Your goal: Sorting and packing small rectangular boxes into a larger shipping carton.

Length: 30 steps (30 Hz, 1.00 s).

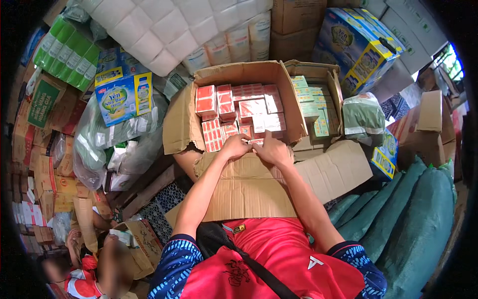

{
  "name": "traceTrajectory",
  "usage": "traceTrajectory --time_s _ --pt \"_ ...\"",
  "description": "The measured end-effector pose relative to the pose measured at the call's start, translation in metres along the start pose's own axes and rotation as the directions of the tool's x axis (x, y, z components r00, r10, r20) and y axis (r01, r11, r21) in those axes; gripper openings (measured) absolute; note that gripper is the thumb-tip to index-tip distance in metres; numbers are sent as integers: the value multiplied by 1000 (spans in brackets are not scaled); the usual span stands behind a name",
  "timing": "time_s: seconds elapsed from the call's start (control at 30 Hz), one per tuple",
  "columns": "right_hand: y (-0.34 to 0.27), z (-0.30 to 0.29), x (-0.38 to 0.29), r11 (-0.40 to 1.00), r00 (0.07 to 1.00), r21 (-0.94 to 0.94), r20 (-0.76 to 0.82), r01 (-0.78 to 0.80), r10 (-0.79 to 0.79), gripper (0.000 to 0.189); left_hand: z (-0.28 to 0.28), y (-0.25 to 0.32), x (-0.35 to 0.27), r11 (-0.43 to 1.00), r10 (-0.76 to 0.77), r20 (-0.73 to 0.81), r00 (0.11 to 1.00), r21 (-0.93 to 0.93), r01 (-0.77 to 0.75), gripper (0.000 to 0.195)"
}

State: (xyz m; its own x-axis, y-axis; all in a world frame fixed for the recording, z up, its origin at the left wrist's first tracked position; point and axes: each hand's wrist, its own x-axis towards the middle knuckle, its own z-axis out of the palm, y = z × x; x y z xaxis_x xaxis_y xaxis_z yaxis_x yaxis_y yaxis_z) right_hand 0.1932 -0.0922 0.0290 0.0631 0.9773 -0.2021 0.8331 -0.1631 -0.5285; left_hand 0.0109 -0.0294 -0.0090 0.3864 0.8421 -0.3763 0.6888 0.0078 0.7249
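Note:
An open cardboard box (239, 71) stands before me, its near flap (246, 194) folded out towards my lap. Red-and-white small packs (252, 108) are stacked inside, some wrapped together in blocks. Both hands meet at the box's near edge. My left hand (236, 146) has its fingers curled over the front packs. Beside it my right hand (275, 150) reaches in, one finger extended towards a pale pack (270, 123) at the front. The fingertips come close together over a low red-and-white pack (257, 142). Whether either hand grips it is hidden by the fingers.
A second open carton (313, 67) with green packs adjoins on the right. Green wrapped bundles (414, 216) lie at lower right. Plastic-wrapped goods (123, 149) and blue drink cartons (115, 99) stand left. White wrapped rolls (168, 33) rise behind. Another person (84, 276) is at lower left.

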Motion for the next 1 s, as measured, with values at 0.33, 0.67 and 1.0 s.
traceTrajectory --time_s 0.33,0.67,1.0 --pt "45 0 3 523 986 837 -124 163 -109 72 -10 48 -34 948 244 -415 876 -88 -306 63" --pt "38 -8 2 462 968 879 -2 121 -250 50 9 50 -29 971 239 -416 877 111 -212 80" --pt "41 -17 6 558 992 826 -13 80 -123 65 -17 35 -22 593 0 -362 932 -751 -292 57"
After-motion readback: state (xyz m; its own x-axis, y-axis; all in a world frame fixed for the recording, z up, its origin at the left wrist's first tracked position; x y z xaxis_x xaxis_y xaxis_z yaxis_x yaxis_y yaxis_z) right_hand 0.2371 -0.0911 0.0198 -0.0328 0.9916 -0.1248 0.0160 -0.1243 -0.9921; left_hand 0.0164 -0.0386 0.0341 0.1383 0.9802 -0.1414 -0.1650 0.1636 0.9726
